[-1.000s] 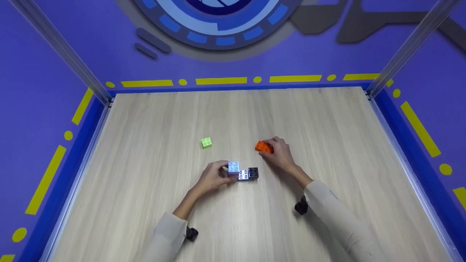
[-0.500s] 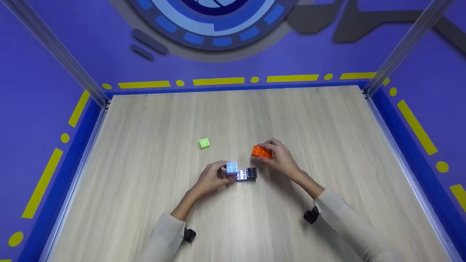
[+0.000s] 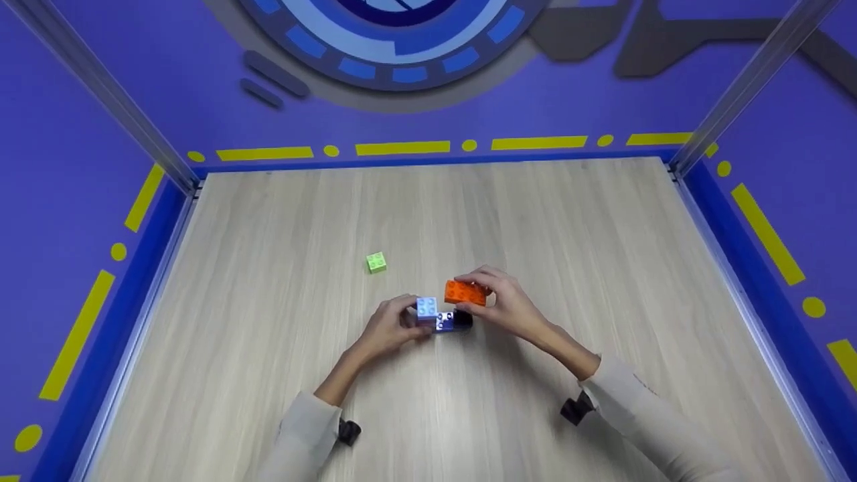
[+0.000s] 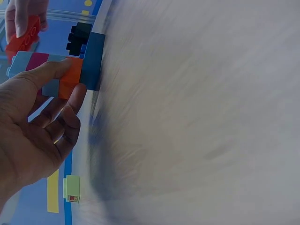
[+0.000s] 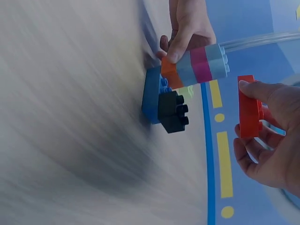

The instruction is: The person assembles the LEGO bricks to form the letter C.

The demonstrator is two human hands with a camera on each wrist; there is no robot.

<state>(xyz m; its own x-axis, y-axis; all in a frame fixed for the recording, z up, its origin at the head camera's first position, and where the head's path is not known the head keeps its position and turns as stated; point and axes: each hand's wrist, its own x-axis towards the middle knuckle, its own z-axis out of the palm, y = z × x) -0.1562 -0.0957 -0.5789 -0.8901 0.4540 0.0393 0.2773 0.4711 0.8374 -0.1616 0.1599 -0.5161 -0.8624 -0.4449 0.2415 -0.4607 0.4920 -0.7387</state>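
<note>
My left hand (image 3: 387, 328) grips a small tower of toy building bricks, light blue (image 3: 426, 308) on top. In the right wrist view a magenta brick (image 5: 201, 64), another light blue one and an orange one (image 5: 170, 72) show below it, with thumb and fingers near the orange level. The tower rises from one end of a blue base brick (image 5: 151, 96). A black brick (image 5: 171, 112) sits on the base's other end, bare blue studs between. Above and behind the black brick, my right hand (image 3: 507, 304) pinches a red-orange brick (image 3: 462, 292) by its sides, studs up, apart from the tower.
A lime green brick (image 3: 376, 262) lies alone on the wooden table (image 3: 281, 281), behind and left of the tower. Blue-purple panels (image 3: 428, 127) with yellow marks wall the table at the back and both sides.
The right hand has carried the red-orange brick left and nearer to me, from beyond the base to over the black brick, partly covering it in the head view. The left hand stays on the tower.
</note>
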